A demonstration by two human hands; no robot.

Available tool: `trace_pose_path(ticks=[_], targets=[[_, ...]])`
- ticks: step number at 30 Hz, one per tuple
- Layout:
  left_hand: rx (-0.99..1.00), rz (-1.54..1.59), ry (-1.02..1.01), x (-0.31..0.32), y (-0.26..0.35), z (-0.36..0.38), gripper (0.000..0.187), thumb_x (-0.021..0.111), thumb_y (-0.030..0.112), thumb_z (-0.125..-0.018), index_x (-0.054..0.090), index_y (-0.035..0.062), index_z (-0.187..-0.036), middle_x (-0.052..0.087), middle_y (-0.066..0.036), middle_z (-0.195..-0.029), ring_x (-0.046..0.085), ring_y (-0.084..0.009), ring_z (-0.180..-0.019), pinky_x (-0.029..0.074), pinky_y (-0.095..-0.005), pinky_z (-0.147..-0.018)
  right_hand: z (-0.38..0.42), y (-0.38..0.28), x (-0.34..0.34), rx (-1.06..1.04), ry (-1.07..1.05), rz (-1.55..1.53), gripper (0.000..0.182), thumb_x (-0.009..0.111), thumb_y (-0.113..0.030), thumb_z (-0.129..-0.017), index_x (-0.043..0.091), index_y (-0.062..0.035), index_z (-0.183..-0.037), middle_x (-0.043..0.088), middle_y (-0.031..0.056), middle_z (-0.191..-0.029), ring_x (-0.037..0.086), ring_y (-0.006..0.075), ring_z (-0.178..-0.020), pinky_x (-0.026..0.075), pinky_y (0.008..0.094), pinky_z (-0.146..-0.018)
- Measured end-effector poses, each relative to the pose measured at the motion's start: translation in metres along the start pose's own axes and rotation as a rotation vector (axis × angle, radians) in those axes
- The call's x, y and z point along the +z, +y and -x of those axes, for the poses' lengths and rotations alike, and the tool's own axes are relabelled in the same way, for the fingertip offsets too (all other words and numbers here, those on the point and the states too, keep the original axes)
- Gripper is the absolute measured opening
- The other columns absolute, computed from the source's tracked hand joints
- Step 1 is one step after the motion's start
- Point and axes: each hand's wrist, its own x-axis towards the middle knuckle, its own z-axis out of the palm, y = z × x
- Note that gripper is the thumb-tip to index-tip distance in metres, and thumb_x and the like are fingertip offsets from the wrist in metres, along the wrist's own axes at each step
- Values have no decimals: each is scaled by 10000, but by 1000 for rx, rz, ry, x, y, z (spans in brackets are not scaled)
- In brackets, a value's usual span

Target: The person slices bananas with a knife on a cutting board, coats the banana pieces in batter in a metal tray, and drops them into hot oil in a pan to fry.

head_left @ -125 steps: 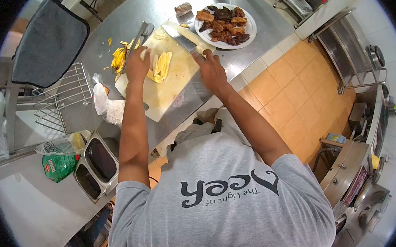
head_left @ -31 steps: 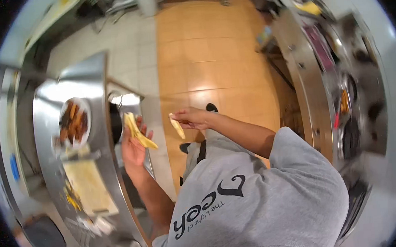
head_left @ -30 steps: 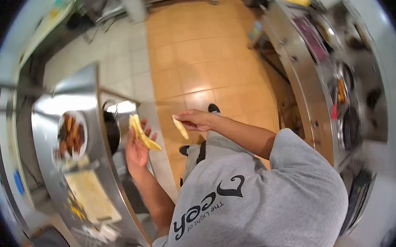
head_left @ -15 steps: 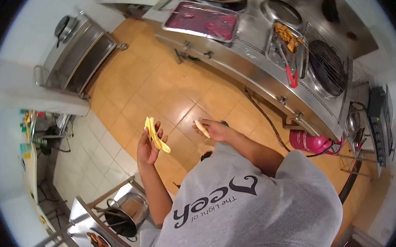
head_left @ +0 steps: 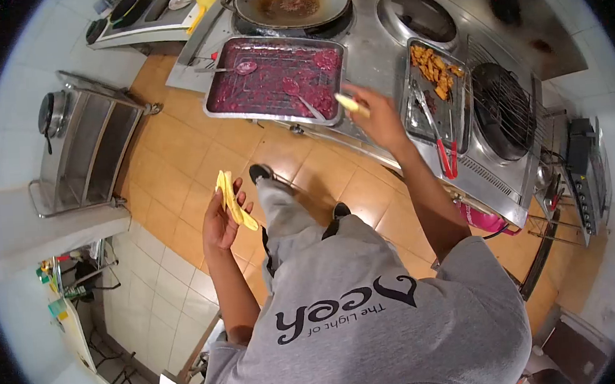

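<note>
Plantain slices (head_left: 231, 199), pale yellow, long and thin, lie fanned in the cupped left hand (head_left: 220, 223) at centre left. Right hand (head_left: 377, 116), upper centre, pinches one more slice (head_left: 349, 104) beside the red-stained tray (head_left: 275, 80) on the steel counter (head_left: 383, 51).

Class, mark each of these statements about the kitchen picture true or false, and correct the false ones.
1. The left hand holds several yellow plantain slices. True.
2. The right hand is empty. False: it holds one slice.
3. The red tongs lie on the floor. False: they rest on the steel counter.
4. A wok sits beyond the stained tray. True.
</note>
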Motion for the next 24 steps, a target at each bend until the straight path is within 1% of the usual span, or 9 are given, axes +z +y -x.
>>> trace_pose_path(ticks=[2,5,8,11,15,17,20,21,24], targets=[[-24,-18,-86,-1,24,-33,408,404,271,-985,369,79,-1343,520,-143,-1275,627,-229,-953,545,-440,-827,-43,-17,8,-101,62,102,562,666,-23,-754,531,-127,-1290,648,114,-1041,620,194,-926,468,309,-805],[-79,-83,-175,9,73,-80,410,406,272,-985,363,89,-1349,519,-149,-1280,634,-236,-956,545,-447,-825,-106,-38,36,-44,-6,63,543,676,-53,-752,539,-99,-1276,654,132,-1034,632,245,-918,475,315,-815],[-159,-219,-210,12,118,-120,420,377,310,-997,364,94,-1357,525,-108,-1285,628,-194,-942,543,-410,-831,-155,-9,87,-114,-38,-74,536,693,-76,-743,550,-80,-1260,636,151,-1097,626,244,-975,481,315,-836],[-218,-365,-239,28,159,-154,428,389,318,-992,364,98,-1358,513,-108,-1304,620,-190,-937,543,-403,-823,-160,27,100,-260,166,358,533,698,-92,-751,544,-70,-1261,617,151,-1148,609,260,-1034,477,332,-871],[-283,-578,-333,54,180,-203,442,411,321,-984,381,62,-1341,552,-131,-1249,614,-192,-905,548,-365,-774,-81,8,77,161,393,130,320,747,-211,-739,674,-46,-1002,616,164,-1124,608,297,-1011,476,365,-886],[-310,-624,-382,71,176,-223,412,431,259,-980,390,38,-1325,574,-134,-1201,618,-204,-882,549,-345,-738,-26,23,61,260,536,331,240,771,-229,-718,697,-30,-830,642,152,-1064,612,288,-995,480,357,-866],[-289,-803,-382,87,167,-249,329,509,137,-945,437,34,-1249,593,-103,-1094,619,-191,-843,544,-325,-699,54,60,29,373,678,524,192,775,-197,-717,698,-28,-766,660,141,-1008,619,280,-969,483,362,-828],[-238,-939,-408,88,160,-260,327,586,110,-905,463,43,-1200,595,-74,-1003,616,-164,-789,534,-286,-667,77,68,16,441,700,608,168,769,-177,-721,700,-29,-764,662,136,-1006,619,281,-960,483,368,-821],[-161,-1089,-443,85,137,-285,356,648,77,-852,494,-9,-1161,624,-70,-886,615,-130,-644,506,-237,-565,119,88,-17,547,768,635,74,704,-106,-780,694,-36,-802,662,130,-1004,633,262,-932,504,337,-783]])
